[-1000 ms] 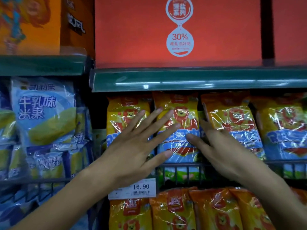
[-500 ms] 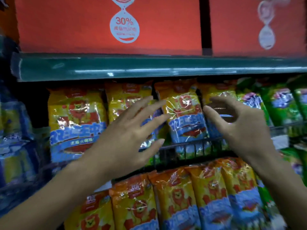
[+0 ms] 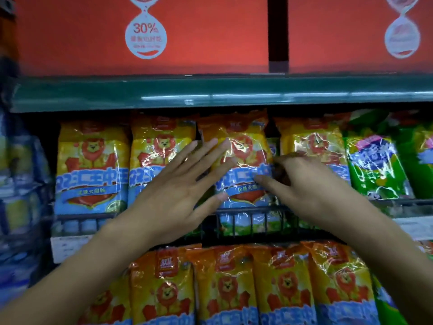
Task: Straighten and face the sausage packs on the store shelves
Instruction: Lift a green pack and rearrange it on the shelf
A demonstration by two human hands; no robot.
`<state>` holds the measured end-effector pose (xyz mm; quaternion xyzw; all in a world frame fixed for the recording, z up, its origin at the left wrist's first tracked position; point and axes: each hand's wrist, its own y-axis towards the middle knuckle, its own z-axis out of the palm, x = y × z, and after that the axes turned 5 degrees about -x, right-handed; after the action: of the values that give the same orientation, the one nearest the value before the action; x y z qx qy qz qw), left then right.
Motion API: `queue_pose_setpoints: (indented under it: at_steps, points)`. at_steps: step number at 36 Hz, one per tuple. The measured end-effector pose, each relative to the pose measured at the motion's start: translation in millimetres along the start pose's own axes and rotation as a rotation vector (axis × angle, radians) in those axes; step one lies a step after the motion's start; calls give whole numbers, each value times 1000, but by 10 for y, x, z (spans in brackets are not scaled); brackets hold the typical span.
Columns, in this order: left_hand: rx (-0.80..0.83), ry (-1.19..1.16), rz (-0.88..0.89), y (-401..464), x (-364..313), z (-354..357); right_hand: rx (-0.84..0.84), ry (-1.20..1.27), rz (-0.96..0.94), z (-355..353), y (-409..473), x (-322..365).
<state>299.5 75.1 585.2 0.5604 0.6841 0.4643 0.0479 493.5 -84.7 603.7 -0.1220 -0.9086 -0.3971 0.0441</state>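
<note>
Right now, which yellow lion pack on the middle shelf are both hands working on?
The third yellow lion pack from the left. The left hand lies flat on it, the right hand grips its right edge; its neighbours go untouched.

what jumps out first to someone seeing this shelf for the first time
Two bare hands meet at the centre: the left hand lies flat with spread fingers, and the right hand grips the right edge of a tilted lion sausage pack on the middle shelf. Above sit big red cartons; green packs stand at the right.
</note>
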Motion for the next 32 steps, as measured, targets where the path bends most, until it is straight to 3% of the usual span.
queue_pose_setpoints:
  at_steps: [9,14,19,27,32]
  points:
    - [11,20,-9,9,-34,-21,-175,-3,-85,88,-100,4]
    - [20,12,-9,12,-30,-24,1,-108,36,22,159,17]
    - [18,-10,-3,15,-17,-33,220,167,70,-80,303,-55]
    - [-14,-52,-39,119,43,-104,-8,484,106,35,264,-37]
    - [13,-22,-25,114,99,-97,49,455,135,56,293,-29]
